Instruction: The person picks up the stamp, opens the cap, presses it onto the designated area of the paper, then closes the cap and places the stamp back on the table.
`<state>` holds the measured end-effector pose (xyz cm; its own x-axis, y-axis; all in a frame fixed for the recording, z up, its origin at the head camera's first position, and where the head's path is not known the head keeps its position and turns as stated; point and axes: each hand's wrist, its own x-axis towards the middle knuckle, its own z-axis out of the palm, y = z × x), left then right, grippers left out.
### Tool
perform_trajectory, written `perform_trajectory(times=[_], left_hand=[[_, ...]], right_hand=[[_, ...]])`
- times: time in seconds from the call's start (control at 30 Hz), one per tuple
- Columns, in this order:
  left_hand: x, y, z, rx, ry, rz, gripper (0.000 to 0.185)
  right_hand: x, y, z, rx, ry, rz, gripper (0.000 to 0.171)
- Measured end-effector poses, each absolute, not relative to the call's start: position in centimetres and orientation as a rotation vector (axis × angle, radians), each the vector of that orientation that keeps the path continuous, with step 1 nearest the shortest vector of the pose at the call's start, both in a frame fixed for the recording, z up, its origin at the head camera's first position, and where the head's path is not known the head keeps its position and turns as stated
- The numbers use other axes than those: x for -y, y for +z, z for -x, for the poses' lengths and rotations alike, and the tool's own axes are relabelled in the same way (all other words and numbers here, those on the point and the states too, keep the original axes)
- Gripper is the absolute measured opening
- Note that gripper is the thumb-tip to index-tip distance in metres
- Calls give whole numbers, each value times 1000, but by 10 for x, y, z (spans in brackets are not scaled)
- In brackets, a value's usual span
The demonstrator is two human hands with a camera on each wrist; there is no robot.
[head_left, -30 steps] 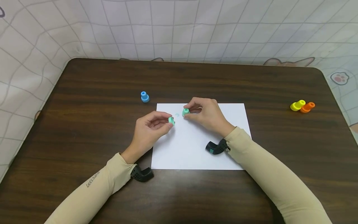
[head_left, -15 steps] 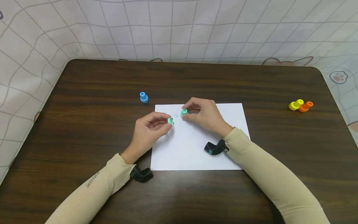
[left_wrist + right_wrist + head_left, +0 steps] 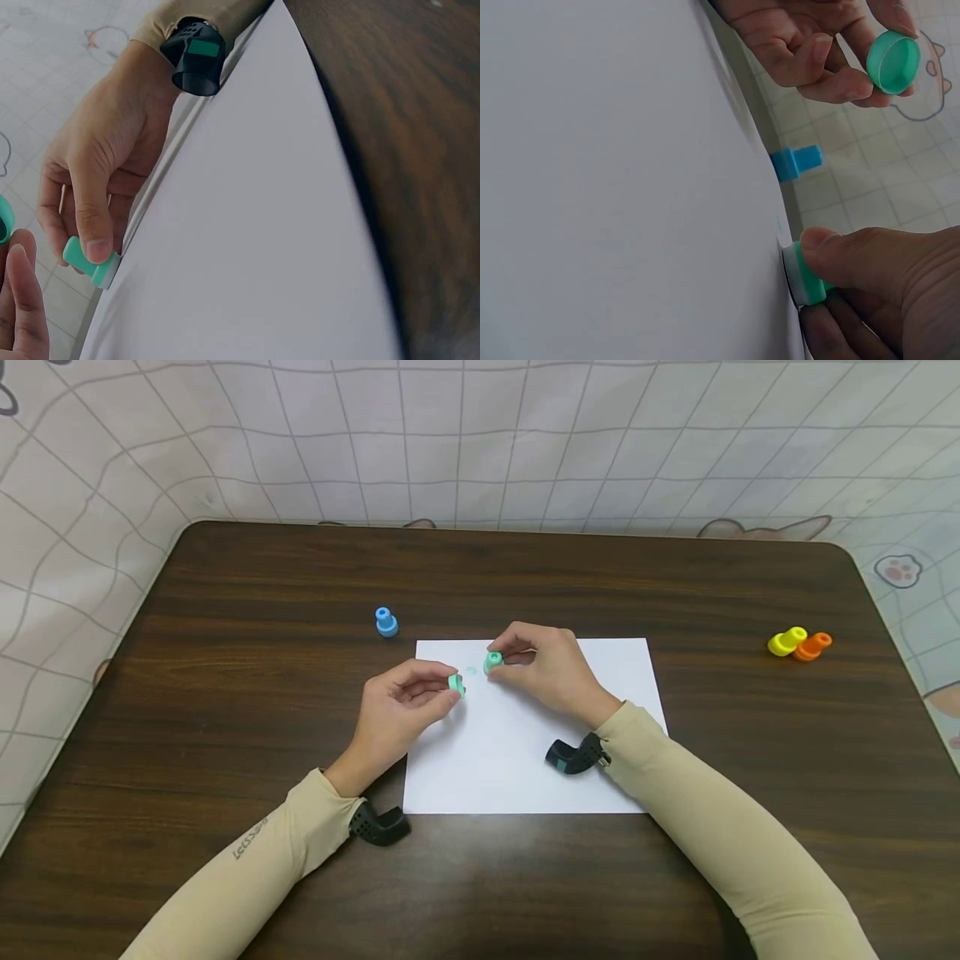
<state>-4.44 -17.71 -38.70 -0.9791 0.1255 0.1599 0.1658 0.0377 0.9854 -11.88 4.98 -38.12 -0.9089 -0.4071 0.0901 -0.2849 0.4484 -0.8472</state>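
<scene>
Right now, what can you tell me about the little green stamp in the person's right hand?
The green stamp is a small, round piece that looks like plastic, with a white pad at its base. The right hand pinches it between thumb and fingers and presses its pad against the white paper near the sheet's far edge. A faint greenish mark lies just beside it.

The green stamp [image 3: 493, 661] is largely covered by the right hand [image 3: 551, 672], so its face against the paper [image 3: 525, 760] cannot be seen. The faint mark [image 3: 471, 671] at the stamp's 8 o'clock is too small to read. The wrist views cut off the left hand's [image 3: 397, 714] fingers.
</scene>
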Motion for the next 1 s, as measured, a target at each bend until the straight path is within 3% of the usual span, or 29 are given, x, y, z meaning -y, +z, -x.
perform_trajectory(times=[0.57,1.0], left_hand=[[176,-387,44,2247,-2158,289,28],[176,-385,44,2240,-2148,284,27]], right_hand=[[-48,-377,114,-2593,-1497,532,22],[-58,-339,109,-2433,-1797,458,25]])
